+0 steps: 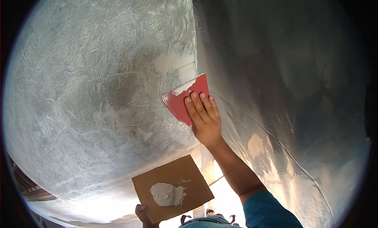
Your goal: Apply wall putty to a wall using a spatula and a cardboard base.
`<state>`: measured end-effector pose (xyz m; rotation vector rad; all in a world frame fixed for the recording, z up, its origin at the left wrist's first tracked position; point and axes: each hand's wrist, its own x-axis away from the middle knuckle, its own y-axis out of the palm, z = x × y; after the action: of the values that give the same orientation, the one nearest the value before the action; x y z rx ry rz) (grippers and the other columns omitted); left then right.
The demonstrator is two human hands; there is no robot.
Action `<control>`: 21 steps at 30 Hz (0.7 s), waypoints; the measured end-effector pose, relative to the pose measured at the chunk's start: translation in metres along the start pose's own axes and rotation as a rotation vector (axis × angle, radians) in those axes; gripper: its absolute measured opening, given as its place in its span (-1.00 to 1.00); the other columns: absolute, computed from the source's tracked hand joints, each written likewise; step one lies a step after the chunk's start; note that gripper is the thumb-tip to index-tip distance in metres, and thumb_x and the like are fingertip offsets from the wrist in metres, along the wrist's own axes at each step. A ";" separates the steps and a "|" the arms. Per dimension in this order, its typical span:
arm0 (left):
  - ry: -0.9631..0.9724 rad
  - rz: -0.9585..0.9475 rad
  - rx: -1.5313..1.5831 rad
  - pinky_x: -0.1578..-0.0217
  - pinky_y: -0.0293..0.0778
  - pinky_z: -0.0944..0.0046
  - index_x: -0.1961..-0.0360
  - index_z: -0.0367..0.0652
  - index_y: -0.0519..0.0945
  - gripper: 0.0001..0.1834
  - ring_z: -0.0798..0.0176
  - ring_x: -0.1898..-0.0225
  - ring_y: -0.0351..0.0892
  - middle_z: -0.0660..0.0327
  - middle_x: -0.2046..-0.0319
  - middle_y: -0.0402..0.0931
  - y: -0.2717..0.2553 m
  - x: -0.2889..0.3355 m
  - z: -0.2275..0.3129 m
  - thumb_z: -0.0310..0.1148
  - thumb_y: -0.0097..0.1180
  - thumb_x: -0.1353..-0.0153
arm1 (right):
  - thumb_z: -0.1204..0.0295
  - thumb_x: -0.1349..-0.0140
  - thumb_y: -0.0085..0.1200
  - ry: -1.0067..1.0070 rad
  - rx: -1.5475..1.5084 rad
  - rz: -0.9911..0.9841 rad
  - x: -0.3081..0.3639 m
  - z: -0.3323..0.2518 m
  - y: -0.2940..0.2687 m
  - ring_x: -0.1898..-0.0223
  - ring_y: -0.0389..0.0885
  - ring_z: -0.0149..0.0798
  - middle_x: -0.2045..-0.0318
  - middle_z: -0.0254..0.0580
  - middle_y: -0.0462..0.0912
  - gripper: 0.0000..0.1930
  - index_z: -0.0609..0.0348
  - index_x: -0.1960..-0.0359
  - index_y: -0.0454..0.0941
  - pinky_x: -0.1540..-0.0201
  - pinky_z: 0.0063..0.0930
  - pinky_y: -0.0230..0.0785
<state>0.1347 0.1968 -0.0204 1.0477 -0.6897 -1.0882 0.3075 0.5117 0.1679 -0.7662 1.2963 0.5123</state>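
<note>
My right hand (206, 123) grips a red flat putty spreader (177, 106), fingers laid along its face and the thumb hidden behind it. White putty (184, 87) coats the spreader's upper edge, which lies at the grey wall (94, 70) close to the corner line. Lower down, my left hand (142, 213) holds a brown board (187, 167), which looks like cardboard, by its lower left edge. A thick mound of white putty (162, 194) sits on the board, with small smears beside it.
A pale fresh-looking patch (171, 64) marks the left wall just above the spreader. To the right of the corner stands a darker, smooth grey wall (283, 82), with a thin cord or line (275, 139) running down it. Bright light comes from below.
</note>
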 end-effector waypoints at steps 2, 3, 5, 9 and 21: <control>0.007 0.012 -0.053 -0.26 0.39 -0.18 -0.36 -0.35 0.27 -0.17 -0.26 -0.25 0.42 -0.18 -0.29 0.36 -0.001 0.004 0.001 -0.13 -0.10 -0.04 | 0.53 -0.26 0.00 0.016 -0.034 -0.020 0.048 -0.014 0.020 -0.36 0.41 -0.14 -0.29 -0.24 0.53 -0.51 -0.01 -0.25 0.55 -0.45 -0.10 0.14; 0.001 0.011 -0.047 -0.26 0.39 -0.18 -0.36 -0.35 0.27 -0.17 -0.26 -0.25 0.42 -0.18 -0.29 0.36 0.002 0.004 -0.001 -0.13 -0.10 -0.04 | 0.53 -0.26 0.00 0.032 -0.037 -0.043 0.068 -0.015 0.017 -0.36 0.41 -0.15 -0.28 -0.24 0.54 -0.52 -0.01 -0.24 0.57 -0.46 -0.11 0.13; -0.031 -0.002 0.007 -0.25 0.39 -0.19 -0.36 -0.35 0.27 -0.17 -0.26 -0.24 0.43 -0.18 -0.28 0.37 0.005 0.006 0.001 -0.14 -0.10 -0.04 | 0.52 -0.26 0.00 0.021 -0.058 -0.063 0.089 -0.022 0.006 -0.36 0.41 -0.15 -0.28 -0.24 0.54 -0.53 -0.01 -0.23 0.58 -0.46 -0.10 0.12; 0.003 0.002 -0.019 -0.26 0.39 -0.19 -0.36 -0.35 0.27 -0.17 -0.25 -0.24 0.43 -0.17 -0.28 0.37 -0.008 0.013 0.006 -0.13 -0.09 -0.04 | 0.49 -0.27 0.00 -0.004 -0.143 -0.060 0.077 -0.021 -0.019 -0.35 0.43 -0.15 -0.26 -0.25 0.56 -0.57 0.00 -0.19 0.61 -0.47 -0.06 0.08; 0.061 0.020 0.079 -0.27 0.39 -0.12 -0.37 -0.31 0.28 -0.26 -0.18 -0.26 0.44 -0.13 -0.27 0.40 -0.011 0.017 0.016 -0.08 -0.09 -0.24 | 0.61 -0.15 0.01 0.009 -0.181 -0.294 0.111 -0.018 -0.031 -0.42 0.32 -0.15 -0.30 -0.18 0.51 -0.46 0.06 -0.23 0.57 -0.51 0.07 -0.06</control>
<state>0.1223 0.1743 -0.0250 1.1349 -0.6976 -1.0140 0.3422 0.4695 0.0652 -1.0912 1.1300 0.3914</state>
